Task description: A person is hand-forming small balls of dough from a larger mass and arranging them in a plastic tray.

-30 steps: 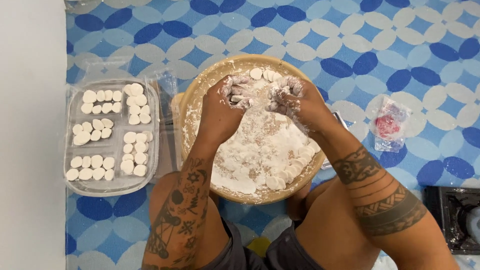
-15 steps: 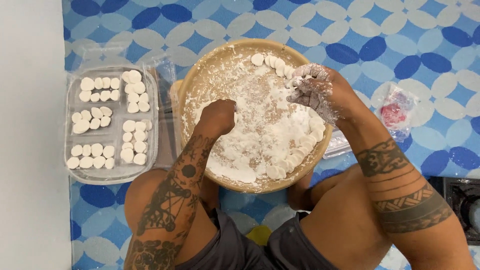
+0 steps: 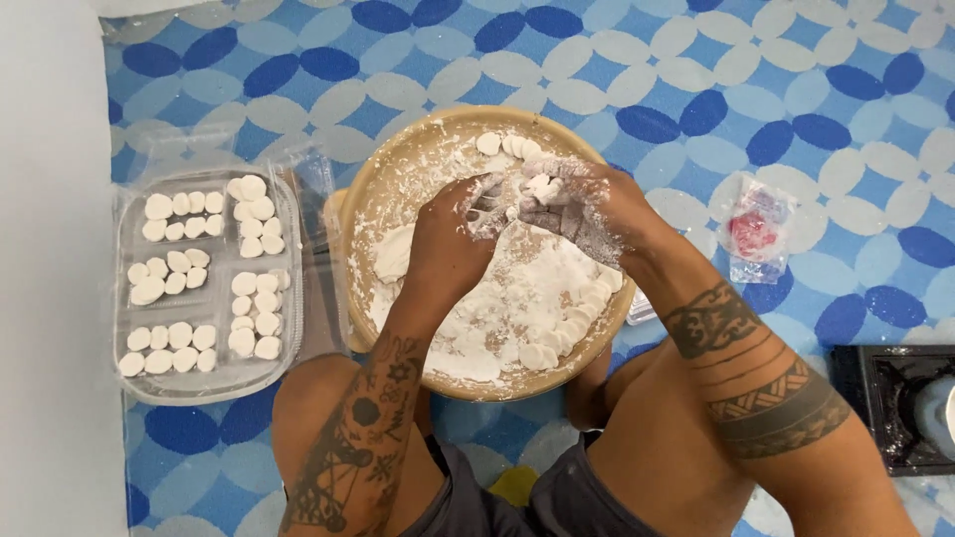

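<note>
From the head camera, looking straight down: a round tan bowl (image 3: 398,189) sits on the floor between the person's knees, on a mat patterned in blue and white (image 3: 696,89). Both hands meet over the bowl's upper half, toward twelve o'clock. The left hand (image 3: 453,234) and the right hand (image 3: 577,204) are dusted white, their fingers curled together around a small lump of white dough (image 3: 539,186), pinching it between them. Below the hands, from about four to six o'clock inside the bowl, lie flour and a spread of small white dough discs (image 3: 552,333); a few more discs rest along the rim at twelve.

At nine o'clock from the bowl, just beside it, stands a clear plastic tray (image 3: 134,383), its compartments filled with rows of white discs. At three o'clock, well apart, lies a small clear bag with something red inside (image 3: 751,234). A black object (image 3: 875,398) sits at the right edge.
</note>
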